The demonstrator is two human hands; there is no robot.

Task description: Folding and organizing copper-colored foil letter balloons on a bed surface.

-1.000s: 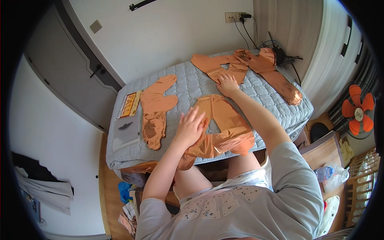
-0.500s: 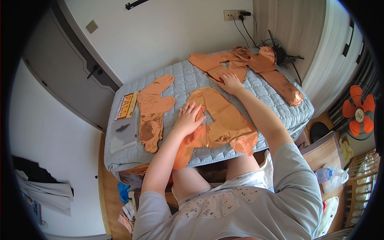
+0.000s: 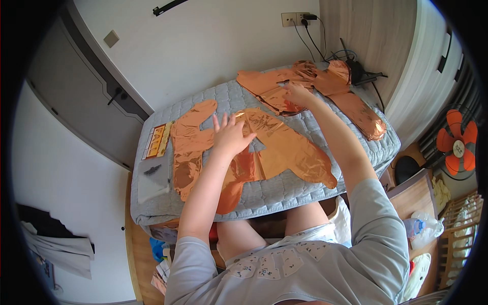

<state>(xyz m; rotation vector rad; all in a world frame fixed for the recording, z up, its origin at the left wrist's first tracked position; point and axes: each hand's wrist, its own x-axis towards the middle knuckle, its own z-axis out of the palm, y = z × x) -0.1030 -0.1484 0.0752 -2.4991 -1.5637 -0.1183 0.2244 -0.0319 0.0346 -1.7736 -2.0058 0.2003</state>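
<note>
Several flat, uninflated copper-coloured foil balloons lie on a grey quilted mattress [image 3: 277, 195]. Just in front of me is the middle foil balloon [image 3: 284, 152], creased, with a small gap in its centre. My left hand [image 3: 232, 136] is spread, palm down, over that balloon's upper left edge, and nothing shows in its grasp. Farther off, my right hand [image 3: 299, 96] has its fingers bent together at the gap of the far foil balloon [image 3: 264, 91]; the fingertips are partly hidden. To the left lies another foil balloon [image 3: 188, 134], near the left forearm.
Left of the balloons are a printed card [image 3: 158, 141] and a clear plastic pouch [image 3: 154, 178]. Black cables and a dark object [image 3: 358, 73] sit at the far right corner. An orange-bladed fan [image 3: 457, 147] and a plastic bottle [image 3: 414, 227] are on the right.
The middle balloon's lower right part has spread outward. My left hand has lifted up and left. My right hand has gone from lying flat to bent fingers, and the far balloon has shifted slightly.
</note>
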